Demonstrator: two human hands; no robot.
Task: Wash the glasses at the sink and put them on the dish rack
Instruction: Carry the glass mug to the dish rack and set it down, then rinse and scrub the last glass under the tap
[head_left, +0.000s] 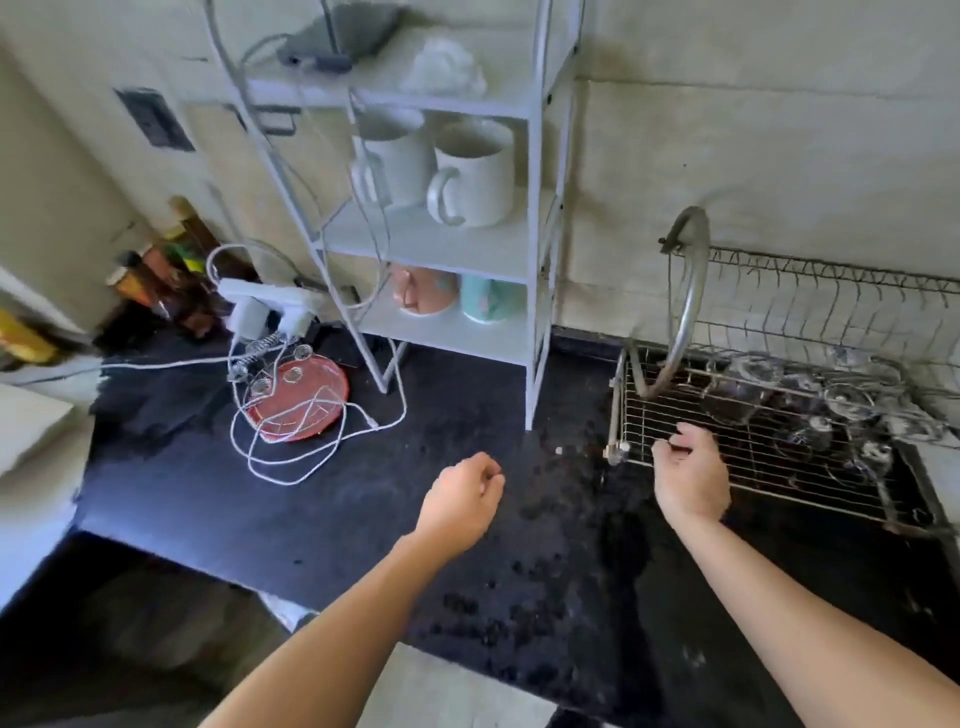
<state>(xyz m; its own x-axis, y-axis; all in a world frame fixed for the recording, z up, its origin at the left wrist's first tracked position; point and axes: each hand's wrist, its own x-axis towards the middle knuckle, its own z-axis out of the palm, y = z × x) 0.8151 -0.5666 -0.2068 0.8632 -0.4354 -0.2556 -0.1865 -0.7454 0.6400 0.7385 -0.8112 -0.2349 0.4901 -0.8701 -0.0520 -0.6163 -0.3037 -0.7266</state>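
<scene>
Bottles (156, 275) crowd the far left corner of the black, speckled stone counter (218, 493), their labels too blurred to read. Beside them a white power strip (260, 299) trails looped cable over a round red plate (298, 402). A white slatted shelf unit (537, 260) holds glossy ceramic mugs (475, 174). The left hand (460, 501) hovers over bare, wet counter, fingers loosely curled, holding nothing. The right hand (691, 475), fingers bent, rests at the near left edge of the wire dish rack (654, 415); whether it grips a wire is unclear. Clear glasses (841, 402) sit on the rack's right half.
</scene>
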